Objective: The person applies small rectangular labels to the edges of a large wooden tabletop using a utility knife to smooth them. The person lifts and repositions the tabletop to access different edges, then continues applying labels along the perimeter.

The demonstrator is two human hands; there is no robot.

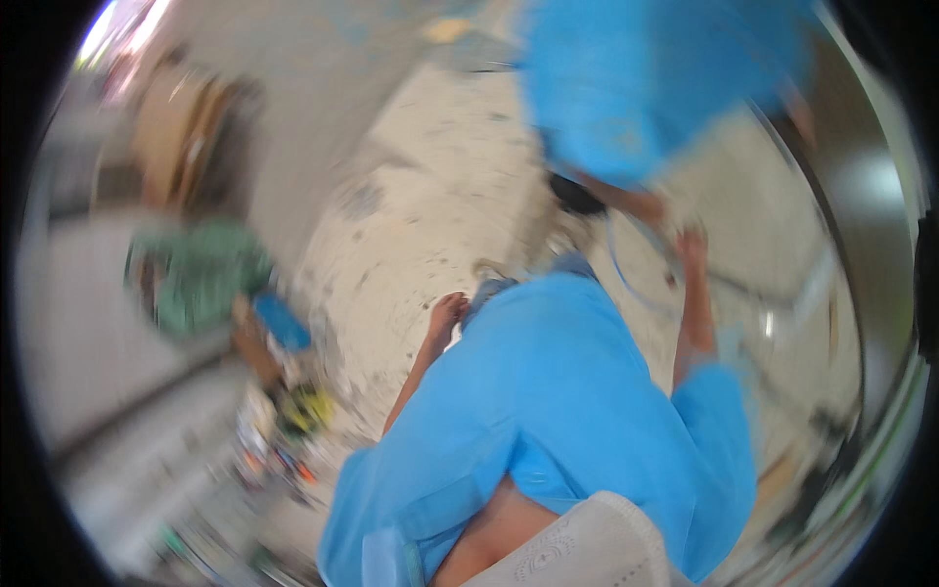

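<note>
Blue gown (553,367) covers the person's body between the left hand (450,309), beside its lower edge, and the right hand (693,244), which is forward, near a co-worker (631,88) in blue. Because of blur, one cannot tell how far open the fingers of each hand are, nor whether they hold something.

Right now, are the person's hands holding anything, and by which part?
It can't be told for sure, because the picture is blurry. No held thing shows clearly in the left hand or the right hand.
</note>
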